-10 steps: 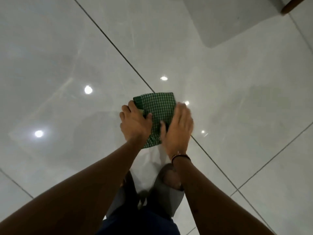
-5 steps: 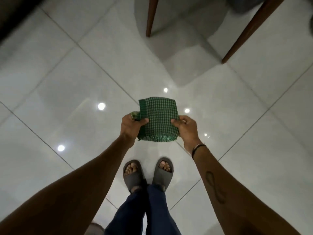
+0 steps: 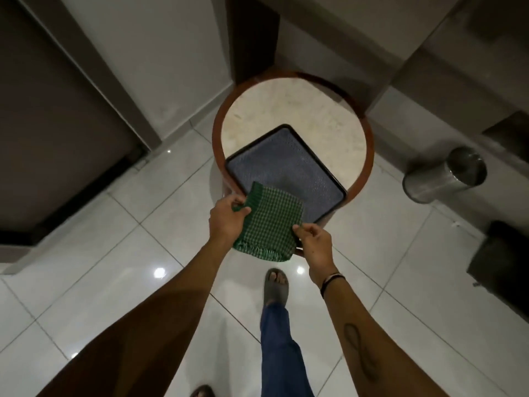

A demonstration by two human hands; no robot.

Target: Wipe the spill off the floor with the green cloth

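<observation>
Two hands hold one green cloth (image 3: 267, 224) in the air, above the near edge of a round tabletop (image 3: 292, 110) — the left hand (image 3: 226, 222) pinches the cloth's left side near its far corner, and the right hand (image 3: 313, 243) pinches the near right corner between thumb and fingertips. The cloth is a folded, roughly rectangular piece of green check weave, held fairly flat with its long axis running from the near fringed edge toward the far left corner, where a plain dark-green band points away from the person. Its far right part overlaps, in view, the near corner of one dark rectangular tray (image 3: 286, 167) that lies on the tabletop, one corner reaching just past the rim; whether cloth and tray touch cannot be told. The tabletop is pale stone with a reddish wooden rim. On the glossy white tiled floor (image 3: 114, 253) beyond the tabletop's right edge stands one cylindrical metal bin (image 3: 445, 176), well apart from the cloth, and a dark box-like object (image 3: 503, 262) sits at the frame's right edge. One grey sandal (image 3: 276, 286) on a foot, with a blue trouser leg — shows below the cloth. The right wrist carries a thin band (image 3: 332, 280). No writing or label is legible anywhere.
</observation>
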